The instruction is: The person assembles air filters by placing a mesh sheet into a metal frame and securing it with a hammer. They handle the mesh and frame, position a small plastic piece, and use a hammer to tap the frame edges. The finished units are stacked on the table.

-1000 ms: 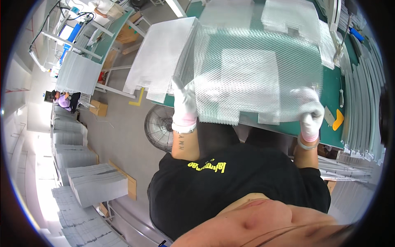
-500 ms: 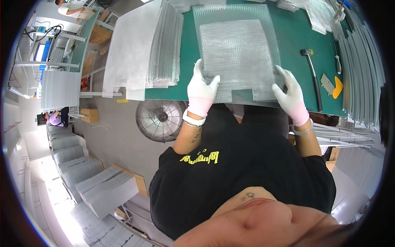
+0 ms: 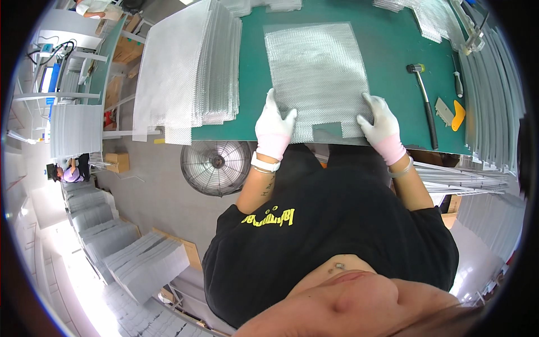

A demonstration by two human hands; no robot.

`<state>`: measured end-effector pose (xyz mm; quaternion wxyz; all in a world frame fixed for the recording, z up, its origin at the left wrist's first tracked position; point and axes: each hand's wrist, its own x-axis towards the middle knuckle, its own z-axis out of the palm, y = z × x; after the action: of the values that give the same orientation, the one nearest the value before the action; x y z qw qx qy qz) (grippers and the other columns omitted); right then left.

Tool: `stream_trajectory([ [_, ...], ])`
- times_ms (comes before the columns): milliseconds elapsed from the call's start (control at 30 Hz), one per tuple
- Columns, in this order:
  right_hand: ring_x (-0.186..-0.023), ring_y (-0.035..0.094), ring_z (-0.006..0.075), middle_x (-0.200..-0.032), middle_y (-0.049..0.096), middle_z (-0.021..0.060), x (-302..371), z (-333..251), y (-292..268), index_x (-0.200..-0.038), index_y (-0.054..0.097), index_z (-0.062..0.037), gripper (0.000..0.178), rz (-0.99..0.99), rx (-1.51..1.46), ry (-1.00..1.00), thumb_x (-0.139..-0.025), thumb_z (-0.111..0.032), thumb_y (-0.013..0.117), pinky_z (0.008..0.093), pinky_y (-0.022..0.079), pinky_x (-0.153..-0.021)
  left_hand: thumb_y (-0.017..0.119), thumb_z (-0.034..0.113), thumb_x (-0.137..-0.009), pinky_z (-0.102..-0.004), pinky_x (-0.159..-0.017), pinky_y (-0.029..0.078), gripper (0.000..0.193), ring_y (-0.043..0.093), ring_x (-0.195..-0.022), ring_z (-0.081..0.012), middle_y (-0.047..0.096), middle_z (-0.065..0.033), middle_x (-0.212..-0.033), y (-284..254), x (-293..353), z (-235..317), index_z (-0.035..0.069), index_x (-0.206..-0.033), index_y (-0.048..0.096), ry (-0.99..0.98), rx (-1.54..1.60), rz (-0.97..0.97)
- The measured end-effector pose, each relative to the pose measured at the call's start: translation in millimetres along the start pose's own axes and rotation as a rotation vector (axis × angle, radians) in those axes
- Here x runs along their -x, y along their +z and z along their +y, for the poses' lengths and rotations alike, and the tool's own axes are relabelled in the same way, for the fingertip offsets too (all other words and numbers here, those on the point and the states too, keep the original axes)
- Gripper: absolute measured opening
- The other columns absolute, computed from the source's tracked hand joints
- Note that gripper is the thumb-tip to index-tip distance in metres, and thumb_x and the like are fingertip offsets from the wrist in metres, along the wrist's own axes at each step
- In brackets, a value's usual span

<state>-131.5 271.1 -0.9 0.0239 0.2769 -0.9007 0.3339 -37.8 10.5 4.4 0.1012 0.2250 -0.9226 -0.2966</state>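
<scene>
A silvery mesh sheet [image 3: 317, 70] with a notch in its near edge lies flat on the green worktable [image 3: 396, 73] in front of me. Both my hands wear white gloves with pink cuffs. At the sheet's near left edge is my left hand [image 3: 274, 124], its thumb and forefinger spread apart and the thumb over the mesh. My right hand [image 3: 380, 123] touches the right edge in much the same pose, thumb pointing inward. Some fingers of each hand are hidden. Whether other sheets lie beneath this one I cannot tell.
A tall stack of mesh sheets [image 3: 179, 73] stands at the left. On the right lie a mallet [image 3: 425, 104], a screwdriver [image 3: 458, 84], a grey scraper blade [image 3: 443, 111] and an orange-yellow tool [image 3: 458, 115]. Below the table edge stands a round fan [image 3: 218, 163]. More sheets [image 3: 494, 101] line the right side.
A larger-looking upper mesh sheet, which stuck out around the lower one, has come down to match its outline. My right hand has moved slightly left, closer to my left hand.
</scene>
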Motion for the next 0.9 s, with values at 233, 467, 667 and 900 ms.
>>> stream_trajectory([
  [233, -0.108, 0.059, 0.0354, -0.124, 0.054, 0.0184, -2.1, -3.3, -2.1, -0.132, 0.053, -0.0053, 0.054, -0.069, 0.049, 0.042, -0.082, -0.020, 0.070, 0.0397, 0.051, -0.091, 0.075, 0.029, -0.080, -0.0379, -0.096, 0.049, 0.080, 0.059, -0.116, -0.0349, 0.056, -0.0239, -0.131, 6.7, 1.4, -11.4, -0.003, -0.143, 0.037, 0.070, -0.059, 0.072],
  [467, -0.098, 0.062, 0.0359, -0.119, 0.051, 0.0205, -15.7, -18.7, -20.4, -0.126, 0.059, -0.0088, 0.048, -0.212, 0.151, 0.151, -0.081, -0.023, 0.070, 0.0407, 0.053, -0.087, 0.075, 0.032, -0.079, -0.0444, -0.105, 0.041, 0.081, 0.047, -0.130, -0.0382, 0.044, -0.0225, -0.145, -16.6, -7.7, 10.6, 0.002, -0.145, 0.039, -0.042, -0.187, -0.041],
  [667, -0.098, 0.062, 0.0347, -0.099, 0.064, 0.0186, -70.6, 40.2, -61.2, -0.101, 0.071, -0.0063, 0.034, -0.208, -0.010, 0.000, -0.083, -0.034, 0.063, 0.0402, 0.049, -0.091, 0.066, 0.042, -0.083, -0.0582, -0.117, 0.015, 0.068, 0.028, -0.142, -0.0438, 0.036, -0.0116, -0.154, -4.4, -30.3, -30.1, 0.015, -0.143, 0.049, 0.335, -0.355, -0.140],
  [900, -0.106, 0.064, 0.0406, -0.122, 0.062, 0.0228, -245.6, 229.1, -105.5, -0.139, 0.047, -0.0030, 0.080, 0.292, 0.526, 0.530, -0.084, -0.060, 0.062, 0.0470, 0.051, -0.092, 0.064, 0.047, -0.084, -0.0602, -0.116, 0.012, 0.062, 0.027, -0.142, -0.0442, 0.040, -0.0154, -0.150, -10.9, -54.4, -18.9, 0.015, -0.137, 0.056, 0.333, -0.422, -0.155],
])
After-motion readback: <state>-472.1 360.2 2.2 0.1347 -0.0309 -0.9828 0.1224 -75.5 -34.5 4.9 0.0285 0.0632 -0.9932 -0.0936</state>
